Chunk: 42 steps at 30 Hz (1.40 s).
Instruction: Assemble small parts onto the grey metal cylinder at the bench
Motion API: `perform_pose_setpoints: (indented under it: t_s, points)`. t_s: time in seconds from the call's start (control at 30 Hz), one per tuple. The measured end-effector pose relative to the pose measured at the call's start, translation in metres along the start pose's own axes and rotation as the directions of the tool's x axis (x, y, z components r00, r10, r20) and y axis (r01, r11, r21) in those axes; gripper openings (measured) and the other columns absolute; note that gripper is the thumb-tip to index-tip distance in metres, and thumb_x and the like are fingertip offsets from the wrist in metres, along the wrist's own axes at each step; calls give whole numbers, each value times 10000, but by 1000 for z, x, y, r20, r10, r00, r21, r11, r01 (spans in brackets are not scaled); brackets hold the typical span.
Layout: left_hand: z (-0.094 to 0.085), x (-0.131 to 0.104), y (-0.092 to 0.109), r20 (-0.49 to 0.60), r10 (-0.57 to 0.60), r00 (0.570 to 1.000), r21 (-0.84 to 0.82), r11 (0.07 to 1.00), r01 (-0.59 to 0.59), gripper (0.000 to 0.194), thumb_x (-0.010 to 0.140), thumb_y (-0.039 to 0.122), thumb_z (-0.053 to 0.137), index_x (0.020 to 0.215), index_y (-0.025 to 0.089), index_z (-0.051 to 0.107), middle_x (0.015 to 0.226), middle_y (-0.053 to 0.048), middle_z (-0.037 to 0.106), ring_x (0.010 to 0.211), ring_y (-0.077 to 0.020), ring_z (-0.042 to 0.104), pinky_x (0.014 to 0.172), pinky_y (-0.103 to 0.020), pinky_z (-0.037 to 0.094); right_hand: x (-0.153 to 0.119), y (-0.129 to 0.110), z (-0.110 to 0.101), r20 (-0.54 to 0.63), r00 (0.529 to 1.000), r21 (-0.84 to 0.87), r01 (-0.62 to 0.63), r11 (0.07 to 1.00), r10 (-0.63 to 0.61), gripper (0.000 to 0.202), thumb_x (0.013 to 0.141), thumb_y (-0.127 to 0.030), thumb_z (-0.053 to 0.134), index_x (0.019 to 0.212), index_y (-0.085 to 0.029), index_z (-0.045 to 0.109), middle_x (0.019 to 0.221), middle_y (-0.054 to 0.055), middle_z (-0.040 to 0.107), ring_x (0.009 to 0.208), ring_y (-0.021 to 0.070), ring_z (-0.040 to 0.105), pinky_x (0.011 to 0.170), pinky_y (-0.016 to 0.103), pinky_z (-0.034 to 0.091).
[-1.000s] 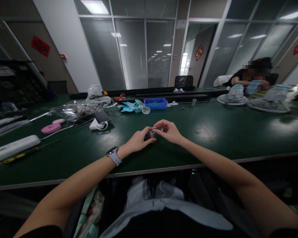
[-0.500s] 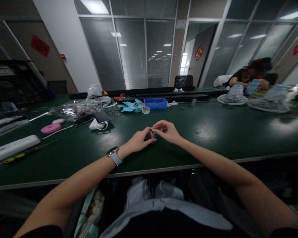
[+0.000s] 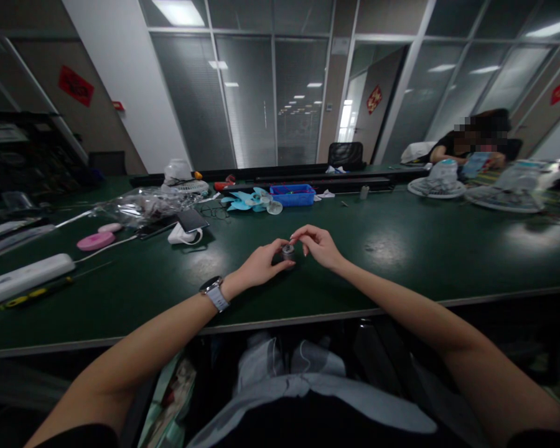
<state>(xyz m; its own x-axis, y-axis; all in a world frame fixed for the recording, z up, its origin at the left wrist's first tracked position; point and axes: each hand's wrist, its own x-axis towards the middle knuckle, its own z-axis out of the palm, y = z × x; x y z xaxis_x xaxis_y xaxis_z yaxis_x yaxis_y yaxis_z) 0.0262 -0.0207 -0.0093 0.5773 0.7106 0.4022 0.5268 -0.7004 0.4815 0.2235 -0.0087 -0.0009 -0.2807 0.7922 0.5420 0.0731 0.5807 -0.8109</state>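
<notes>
Glass partitions (image 3: 249, 99) are seen behind a green table (image 3: 354, 280). Toward its near edge, a small metal cylinder (image 3: 287, 254) is held upright by the left hand (image 3: 264, 262) — its grip closed around the sides. By the cylinder's top the right hand (image 3: 321, 247) is poised, its grip slightly spread — whether contact is made cannot be told. Farther back, a blue tray (image 3: 293, 198) is seen.

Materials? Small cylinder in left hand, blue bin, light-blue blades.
Small cylinder in the left hand: probably metal, satin; grey with a paler top, too small to be sure.
Blue bin: likely plastic, fairly smooth; even, saturated colour.
Light-blue blades: likely plastic, smooth; thin, curved, uniformly coloured.
</notes>
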Motion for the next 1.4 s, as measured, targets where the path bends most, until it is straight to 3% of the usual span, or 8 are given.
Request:
perform_pose_setpoints:
  t_s: [0.13,0.23,0.4,0.63,0.8,0.97,1.4]
  points:
    - [0,0,1,6,-9,1000,-9,1000,9,435,832,432,602,1202,228,500,1034,-42,671,889,-202,650,795,-311,496,0,1,-2,21,999,31,29,999,-30,254,816,-172,386,711,-147,615,806,37,688,469,64,493,483,219,405]
    - [-1,0,2,5,-3,1000,-14,1000,3,422,834,429,599,1196,232,505,1035,-40,669,889,-198,647,800,-309,496,0,2,-4,9,997,74,78,994,-79,262,799,-170,374,555,-166,471,747,39,679,466,69,467,501,227,399]
    - [-2,1,3,11,0,1000,-22,1000,0,403,833,425,603,1171,223,517,1000,-37,674,875,-192,650,792,-304,497,-2,0,-5,16,994,-3,106,994,-106,273,791,-171,372,526,-176,436,634,18,624,469,77,442,516,230,374]
    - [0,0,2,11,-5,1000,-31,999,5,406,832,412,607,1182,231,510,1025,-37,676,908,-197,654,813,-310,496,-1,0,-2,14,993,-27,118,993,-118,255,820,-160,385,582,-163,475,696,5,617,456,52,442,523,221,396]
    - [1,0,-1,4,1,1000,-38,999,0,432,830,408,610,1207,231,493,1053,-44,673,926,-205,656,819,-322,500,-1,1,1,60,997,-3,47,999,-47,101,839,-222,523,851,-157,600,865,23,638,503,48,504,459,188,418]
    - [3,1,-4,-5,7,1000,-10,1000,-7,472,831,431,605,1223,201,475,1052,-70,673,926,-224,659,815,-338,504,-3,-1,3,102,995,-51,-3,999,8,266,821,-312,622,1043,-168,622,953,49,669,548,59,561,479,190,483]
    - [0,-1,-1,9,-6,1000,-25,1000,6,449,832,424,607,1210,213,488,1058,-63,675,940,-220,657,823,-339,502,-2,5,1,53,999,-103,7,995,-1,288,810,-355,639,1031,-171,619,844,45,674,575,93,580,443,184,446]
